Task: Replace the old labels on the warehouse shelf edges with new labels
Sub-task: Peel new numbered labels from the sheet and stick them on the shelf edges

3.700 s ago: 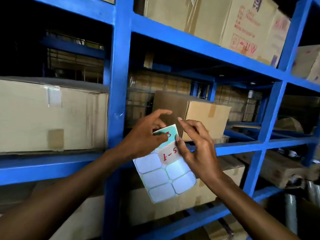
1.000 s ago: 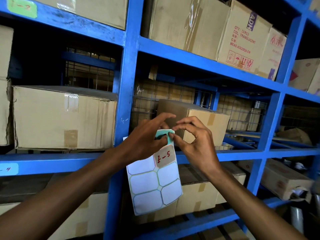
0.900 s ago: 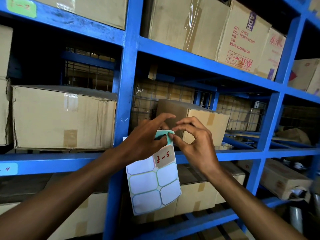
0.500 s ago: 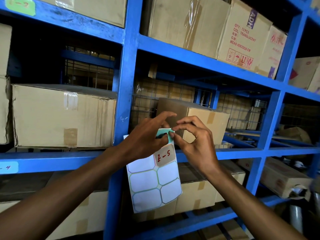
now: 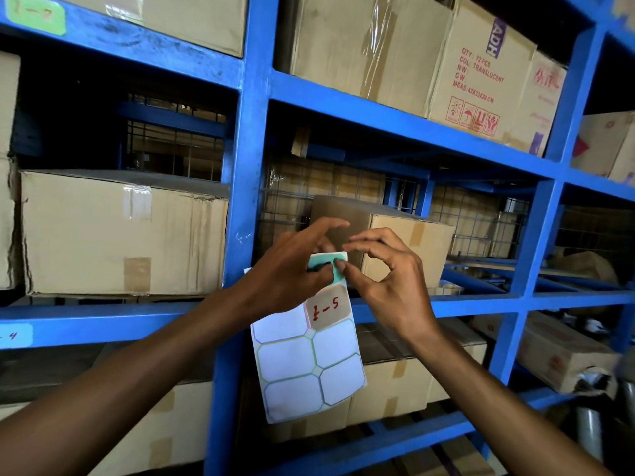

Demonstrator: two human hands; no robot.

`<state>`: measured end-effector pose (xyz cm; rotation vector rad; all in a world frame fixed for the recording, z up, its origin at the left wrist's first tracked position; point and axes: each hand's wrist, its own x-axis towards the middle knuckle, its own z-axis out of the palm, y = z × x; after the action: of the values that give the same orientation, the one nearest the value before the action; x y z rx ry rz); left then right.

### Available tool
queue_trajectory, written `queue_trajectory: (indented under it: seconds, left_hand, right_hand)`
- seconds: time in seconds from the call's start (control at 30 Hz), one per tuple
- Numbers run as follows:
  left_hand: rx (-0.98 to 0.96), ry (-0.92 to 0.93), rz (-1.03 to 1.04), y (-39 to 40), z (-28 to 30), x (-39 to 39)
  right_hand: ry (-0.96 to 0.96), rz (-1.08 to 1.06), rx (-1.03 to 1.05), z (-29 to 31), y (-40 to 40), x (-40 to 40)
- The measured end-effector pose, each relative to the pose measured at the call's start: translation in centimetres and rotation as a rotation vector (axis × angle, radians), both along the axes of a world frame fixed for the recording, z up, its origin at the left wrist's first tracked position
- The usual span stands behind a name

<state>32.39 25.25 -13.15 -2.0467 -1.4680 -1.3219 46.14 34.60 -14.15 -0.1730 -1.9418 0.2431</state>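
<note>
Peeling the green label (image 5: 338,266) off the label sheet (image 5: 309,365)
Since a second ago little moves: my left hand (image 5: 292,276) grips the sheet, my right hand (image 5: 385,280) pinches the label's corner, barely lifted.

One head-worn camera is looking forward and slightly down, sitting close to the blue shelf rack (image 5: 247,187), with both forearms reaching up into view from the bottom edge.

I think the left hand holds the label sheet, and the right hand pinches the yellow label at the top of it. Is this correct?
Not quite. In the head view the label is teal, not yellow. The left hand does hold the label sheet, and the right hand pinches that label at its top.
</note>
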Motion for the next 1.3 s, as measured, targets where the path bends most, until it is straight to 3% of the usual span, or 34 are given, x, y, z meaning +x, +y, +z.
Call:
queue_trajectory:
  seconds: [0.17,0.53,0.6,0.7,0.77,0.9,1.03,1.3]
  left_hand:
    - [-0.051,-0.043,-0.037,-0.1,0.2,-0.5]
    - [-0.235,0.053,-0.053,-0.2,0.6,-2.2]
    - [-0.19,0.11,0.009,-0.1,0.3,-2.4]
    - [0.129,0.177,0.305,-0.1,0.0,-2.3]
    - [0.219,0.142,0.341,-0.3,0.0,-1.6]
    - [0.083,-0.052,0.139,-0.2,-0.2,-0.2]
    - [0.04,-0.207,0.126,-0.2,-0.1,-0.1]
    - [-0.032,-0.124,0.133,-0.4,0.2,-0.2]
  right_hand:
    - [-0.097,0.134,-0.244,0.8,-0.1,0.7]
    - [-0.462,0.201,-0.32,2.1,-0.1,1.5]
    - [-0.518,0.233,-0.354,2.2,-0.1,1.6]
    - [-0.455,0.275,-0.431,2.2,0.1,1.5]
    - [-0.361,0.302,-0.497,2.1,0.3,1.2]
    - [-0.253,0.357,-0.565,2.0,0.4,0.6]
    - [-0.205,0.391,-0.593,1.7,0.4,0.4]
    - [-0.229,0.318,-0.478,1.4,0.1,0.1]
